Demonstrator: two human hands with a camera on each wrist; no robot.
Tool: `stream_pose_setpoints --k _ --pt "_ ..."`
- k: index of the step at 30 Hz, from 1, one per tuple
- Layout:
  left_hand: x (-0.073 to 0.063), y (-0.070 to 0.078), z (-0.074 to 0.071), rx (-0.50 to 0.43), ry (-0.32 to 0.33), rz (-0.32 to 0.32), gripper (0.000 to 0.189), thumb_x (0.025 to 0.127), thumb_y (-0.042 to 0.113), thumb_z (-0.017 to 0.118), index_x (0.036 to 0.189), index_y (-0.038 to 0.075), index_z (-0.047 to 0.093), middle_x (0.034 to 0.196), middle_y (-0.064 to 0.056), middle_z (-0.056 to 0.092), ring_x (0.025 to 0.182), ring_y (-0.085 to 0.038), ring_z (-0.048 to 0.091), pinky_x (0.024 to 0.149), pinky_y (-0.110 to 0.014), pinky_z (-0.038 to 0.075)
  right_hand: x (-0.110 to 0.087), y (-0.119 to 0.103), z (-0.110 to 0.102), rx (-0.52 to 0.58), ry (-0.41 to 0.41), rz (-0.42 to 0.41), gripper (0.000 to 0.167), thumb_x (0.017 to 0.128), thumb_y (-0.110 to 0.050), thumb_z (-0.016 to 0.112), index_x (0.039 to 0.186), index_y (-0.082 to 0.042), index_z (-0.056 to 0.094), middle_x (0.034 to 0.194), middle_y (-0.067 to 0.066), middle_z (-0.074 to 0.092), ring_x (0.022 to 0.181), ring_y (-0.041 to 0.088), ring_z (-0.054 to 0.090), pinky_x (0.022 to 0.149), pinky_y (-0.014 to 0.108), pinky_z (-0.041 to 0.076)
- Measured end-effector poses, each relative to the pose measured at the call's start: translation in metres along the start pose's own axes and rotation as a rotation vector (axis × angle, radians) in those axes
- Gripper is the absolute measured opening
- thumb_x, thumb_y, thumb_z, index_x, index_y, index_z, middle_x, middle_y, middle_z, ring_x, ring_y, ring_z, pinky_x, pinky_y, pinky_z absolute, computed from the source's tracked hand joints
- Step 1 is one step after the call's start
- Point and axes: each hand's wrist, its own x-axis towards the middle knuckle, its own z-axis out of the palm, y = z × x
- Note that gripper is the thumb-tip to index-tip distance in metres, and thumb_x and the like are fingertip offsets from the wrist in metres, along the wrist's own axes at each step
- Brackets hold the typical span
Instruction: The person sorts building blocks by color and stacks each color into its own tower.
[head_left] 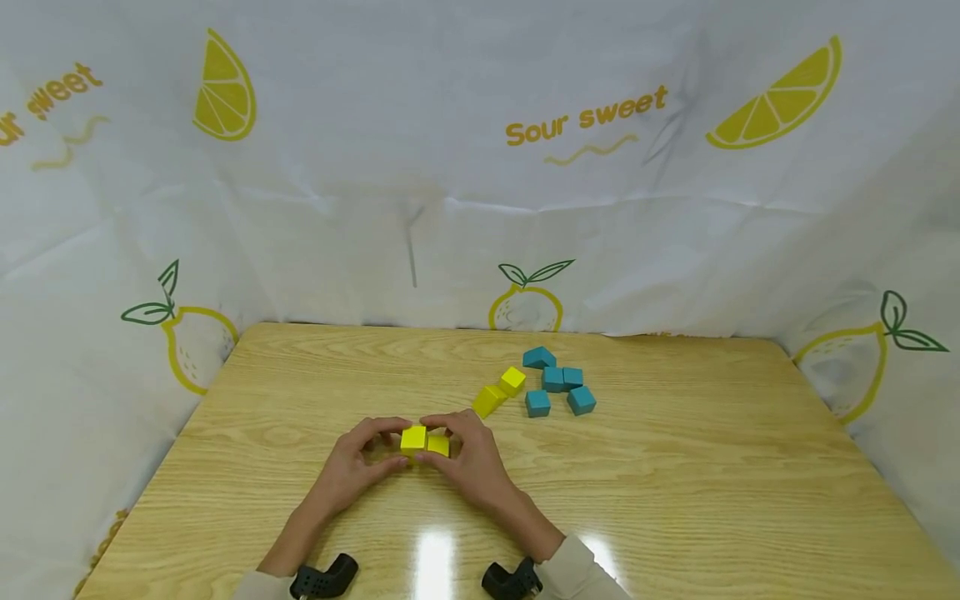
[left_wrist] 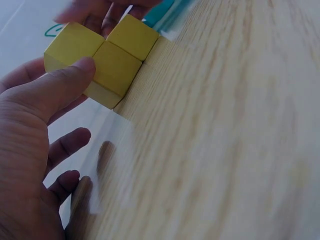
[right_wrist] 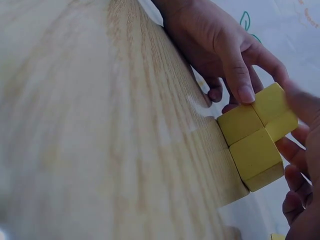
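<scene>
Between my two hands stand three yellow cubes on the table: two side by side at the bottom, and a top cube [head_left: 414, 437] stacked over the left one. My left hand [head_left: 352, 467] pinches the stack from the left, its thumb [left_wrist: 75, 75] at the seam between the top cube and the lower-left cube [left_wrist: 117, 67]. My right hand [head_left: 474, 457] comes from the right, thumb and fingers on either side of the top cube; its thumb is blurred in the right wrist view. The lower-right cube [right_wrist: 257, 157] sits under my right hand.
Beyond my right hand lie a yellow cube [head_left: 513, 381] and another yellow block [head_left: 489, 401]. Several teal cubes [head_left: 537, 403] and an angled teal block [head_left: 539, 357] are right of them. A white lemon-printed sheet [head_left: 420, 167] hangs behind the wooden table [head_left: 712, 467].
</scene>
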Motion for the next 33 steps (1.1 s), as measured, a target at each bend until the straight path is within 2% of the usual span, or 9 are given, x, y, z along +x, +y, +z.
stream_pose_setpoints --k 4,7,11,19,26,33 --pt "-0.001 0.0 -0.002 -0.01 -0.002 0.0 0.047 0.08 0.017 0.078 0.123 0.027 0.062 0.102 0.004 0.06 0.088 -0.014 0.054 0.072 -0.03 0.045 -0.001 -0.002 -0.003 0.054 0.017 -0.005 0.045 0.088 -0.037 0.069 0.125 -0.014 0.062 0.11 -0.003 0.063 0.092 0.018 0.05 0.078 0.033 0.042" --pt "-0.002 0.0 -0.003 -0.014 -0.003 0.0 0.047 0.08 0.018 0.079 0.123 0.028 0.062 0.101 0.004 0.06 0.087 -0.013 0.054 0.072 -0.029 0.044 0.0 -0.001 -0.007 0.062 0.057 -0.005 0.041 0.091 -0.037 0.066 0.124 -0.013 0.063 0.109 -0.003 0.064 0.091 0.018 0.049 0.077 0.034 0.042" --pt "-0.002 -0.001 -0.003 -0.013 -0.011 0.01 0.047 0.08 0.018 0.078 0.124 0.027 0.062 0.102 0.004 0.061 0.087 -0.014 0.054 0.072 -0.029 0.044 0.002 0.004 -0.012 0.019 0.115 -0.016 0.035 0.093 -0.034 0.064 0.121 -0.012 0.065 0.107 -0.005 0.064 0.086 0.016 0.049 0.073 0.032 0.041" --pt "-0.002 -0.003 -0.002 -0.021 -0.005 0.038 0.048 0.079 0.014 0.079 0.124 0.024 0.062 0.102 0.006 0.06 0.087 -0.015 0.055 0.071 -0.028 0.044 0.008 0.019 -0.027 -0.008 0.234 -0.056 0.03 0.094 -0.026 0.063 0.116 -0.006 0.066 0.102 0.0 0.066 0.072 0.012 0.049 0.054 0.022 0.038" --pt "0.0 -0.002 -0.001 -0.031 -0.003 0.041 0.049 0.079 0.015 0.079 0.124 0.025 0.062 0.101 0.008 0.06 0.087 -0.013 0.054 0.071 -0.027 0.044 0.012 0.033 -0.044 0.016 0.348 -0.017 0.026 0.092 -0.017 0.066 0.115 -0.003 0.065 0.1 0.005 0.065 0.074 0.014 0.052 0.06 0.024 0.045" --pt "0.0 0.0 0.0 -0.026 -0.005 0.024 0.048 0.079 0.011 0.079 0.123 0.02 0.063 0.1 0.003 0.061 0.087 -0.018 0.055 0.072 -0.03 0.044 0.011 0.038 -0.058 -0.053 0.4 0.016 0.026 0.09 -0.017 0.069 0.115 -0.008 0.066 0.102 0.004 0.065 0.075 0.014 0.052 0.06 0.025 0.045"
